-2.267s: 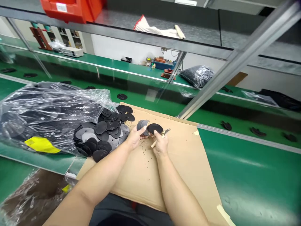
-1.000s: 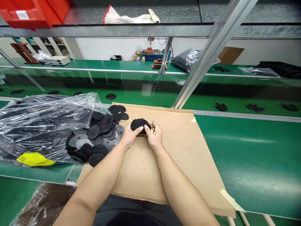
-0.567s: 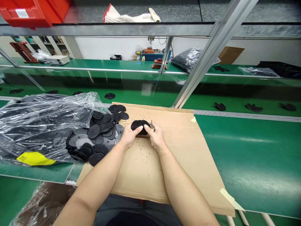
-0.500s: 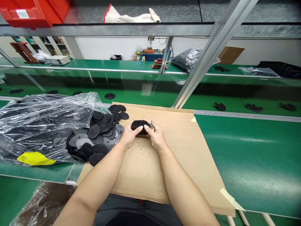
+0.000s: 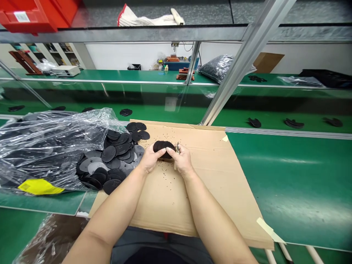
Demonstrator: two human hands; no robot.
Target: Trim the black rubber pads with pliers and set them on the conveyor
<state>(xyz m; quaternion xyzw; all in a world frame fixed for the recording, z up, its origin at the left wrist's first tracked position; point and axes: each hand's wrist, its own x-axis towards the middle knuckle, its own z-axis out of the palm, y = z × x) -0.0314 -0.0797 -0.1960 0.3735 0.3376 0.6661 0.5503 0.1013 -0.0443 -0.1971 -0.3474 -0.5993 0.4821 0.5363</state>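
Note:
A fanned stack of black round discs [image 5: 162, 145] is held low over the cardboard sheet [image 5: 217, 183]. My left hand [image 5: 150, 159] is closed on its left side, thumb on top. On the right side my right hand [image 5: 182, 159] also grips the stack with its thumb. A small metal-tipped tool [image 5: 177, 147], perhaps nippers, sticks up from that right hand, its handle mostly hidden by the fingers. Tiny black scraps [image 5: 167, 175] are scattered over the cardboard around both hands. Left of my left hand lies a pile of loose black discs [image 5: 117, 150].
The pile spills from a clear plastic bag [image 5: 55, 143] with a yellow label [image 5: 41, 186]. A slanted metal post [image 5: 233, 77] rises behind the cardboard. Several small groups of black parts lie along the green belt [image 5: 178, 117] beyond. A red bin [image 5: 38, 14] sits on the shelf above.
The whole view has shifted very slightly. Both hands stay on the disc stack, with the discs spread a little differently under my thumbs.

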